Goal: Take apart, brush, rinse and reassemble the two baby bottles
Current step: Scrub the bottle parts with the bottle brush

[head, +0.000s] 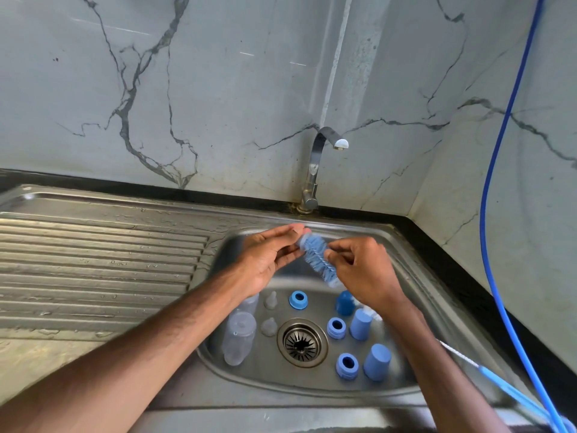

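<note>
Blue bottle brush [318,259] held in both hands above a steel sink [415,264].
The left hand [268,260] pinches the bristle tip with its fingertips; the right hand [362,273] grips the lower bristles, fingers curled. In the basin below — the bottles in pieces: clear bottles [239,335] lying at the left, two teats [270,300] just beside them, blue rings [298,300] and blue caps [377,362] around the drain [302,342].

Blue bristles are seen on the bottle brush [318,256]. Collar rings [298,300] and caps [377,362] are coloured blue; bottles [239,335] and teats [270,300] clear. Drainboard [93,260] is ribbed grey steel. Wall [218,89] is marbled white, dark-veined; hose [499,151] blue.
</note>
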Demonstrator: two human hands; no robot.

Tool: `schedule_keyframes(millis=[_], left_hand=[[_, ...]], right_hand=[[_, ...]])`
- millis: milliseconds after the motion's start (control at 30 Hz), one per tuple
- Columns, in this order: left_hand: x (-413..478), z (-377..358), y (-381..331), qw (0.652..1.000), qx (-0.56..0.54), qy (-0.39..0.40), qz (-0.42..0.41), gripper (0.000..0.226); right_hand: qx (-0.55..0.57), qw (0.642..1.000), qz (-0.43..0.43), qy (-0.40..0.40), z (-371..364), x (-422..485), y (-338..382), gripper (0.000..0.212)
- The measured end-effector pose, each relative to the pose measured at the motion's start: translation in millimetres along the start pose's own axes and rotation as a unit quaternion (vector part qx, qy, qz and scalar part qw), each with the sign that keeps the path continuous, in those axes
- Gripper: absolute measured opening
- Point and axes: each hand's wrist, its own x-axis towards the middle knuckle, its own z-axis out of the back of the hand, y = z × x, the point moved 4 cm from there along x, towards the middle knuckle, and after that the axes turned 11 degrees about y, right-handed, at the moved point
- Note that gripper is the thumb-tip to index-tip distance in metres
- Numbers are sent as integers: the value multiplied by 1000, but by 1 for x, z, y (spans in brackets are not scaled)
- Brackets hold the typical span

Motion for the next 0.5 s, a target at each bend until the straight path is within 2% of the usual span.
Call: schedule_keyframes(millis=[67,133,167,200,267,333,367,433,500], left_hand=[[0,-5,1,999,13,44,-5,32],[1,-9,1,997,32,71,-13,31],[1,-9,1,997,42,70,-18,28],[1,-8,2,997,52,56,-20,25],[0,-2,3,997,70,0,-18,23],[0,5,3,995,78,-56,-14,25],[-1,8,3,994,76,-78,-14,27],[-1,11,0,992,71,-103,-18,30],[-1,12,-1,991,69,-109,-18,29]], right_hand=[[111,989,-46,81,0,2,-7,16],[241,956,-82,142,-1,-1,-8,17],[239,957,-80,141,0,-1,-9,15],[179,974,-69,118,3,-1,-8,18],[11,997,-48,52,4,-7,-2,48],[-44,998,-17,30,2,-13,13,77],[-63,997,4,35,-2,-16,19,83],[-118,991,23,58,-12,-16,27,76],[-133,990,16,50,-16,-14,30,56]])
